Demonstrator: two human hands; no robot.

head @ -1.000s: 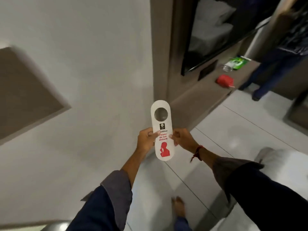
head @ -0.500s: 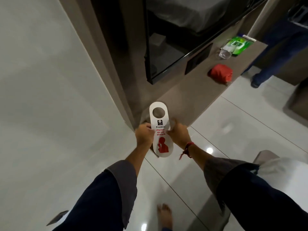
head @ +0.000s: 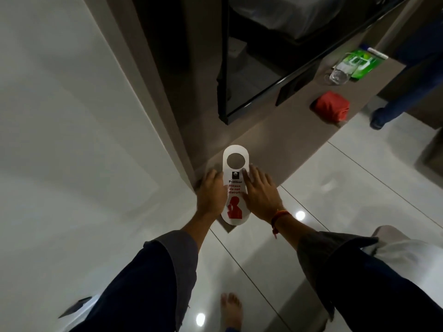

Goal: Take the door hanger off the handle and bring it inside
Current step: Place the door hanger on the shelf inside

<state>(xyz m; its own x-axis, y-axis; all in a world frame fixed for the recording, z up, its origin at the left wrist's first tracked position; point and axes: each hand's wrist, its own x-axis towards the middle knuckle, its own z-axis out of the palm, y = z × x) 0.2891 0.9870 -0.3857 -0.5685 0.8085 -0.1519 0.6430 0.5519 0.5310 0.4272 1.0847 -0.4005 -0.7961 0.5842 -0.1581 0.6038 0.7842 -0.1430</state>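
Note:
The white door hanger (head: 235,208), printed with red "do not disturb" text and a red figure, lies flat on the near end of a brown counter (head: 275,140), its round hole pointing away from me. My left hand (head: 212,195) rests palm down against its left edge. My right hand (head: 260,192), fingers spread, lies along its right edge with the fingertips touching the card. Neither hand is curled around the hanger.
Farther along the counter sit a folded red cloth (head: 332,106), a clear glass (head: 338,75) and a green packet (head: 359,62). A dark glass panel (head: 239,68) hangs above the counter. Another person's leg and shoe (head: 381,118) stand at the far right. A white wall (head: 72,116) fills the left.
Both hands carried the hanger forward and down, from held upright in the air to lying on the counter's near end. The pinching fingers have flattened out beside it.

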